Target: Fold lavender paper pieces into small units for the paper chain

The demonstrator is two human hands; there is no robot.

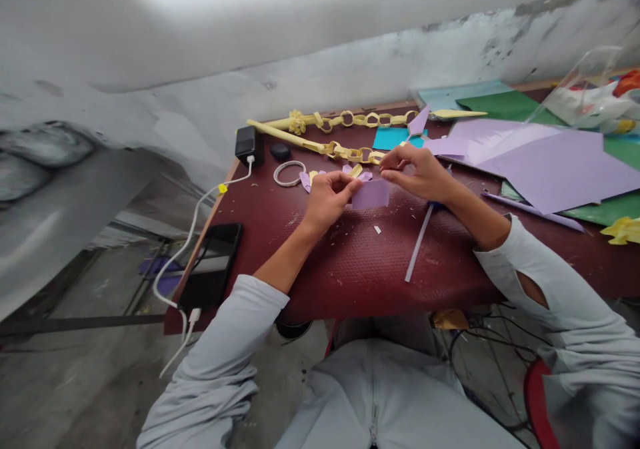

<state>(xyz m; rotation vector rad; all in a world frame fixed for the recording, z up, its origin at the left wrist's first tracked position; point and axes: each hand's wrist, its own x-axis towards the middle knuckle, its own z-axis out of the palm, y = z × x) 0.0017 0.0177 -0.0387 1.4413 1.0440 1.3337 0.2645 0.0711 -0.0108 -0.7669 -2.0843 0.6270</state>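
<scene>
A small rectangle of purple paper (371, 195) is pinched at its left edge between the thumb and fingers of my left hand (327, 199). Just above its upper right corner, my right hand (417, 172) has its thumb and fingertips drawn together; whether they hold anything is too small to tell. Behind the hands lie folded purple and yellow paper pieces (306, 181), partly covered by my left hand. Yellow paper chains (353, 154) stretch across the table further back. A glue stick (419, 242), thin and translucent, lies below my right wrist, beside a white paper scrap (377, 230).
On the left are a black power bank (249, 144) with a white cable, a phone (215, 252) and a white ring (290, 174). Large purple sheets (545, 162) and green paper (505, 106) cover the right side. A wall (340, 82) stands behind the dark red table (330, 276).
</scene>
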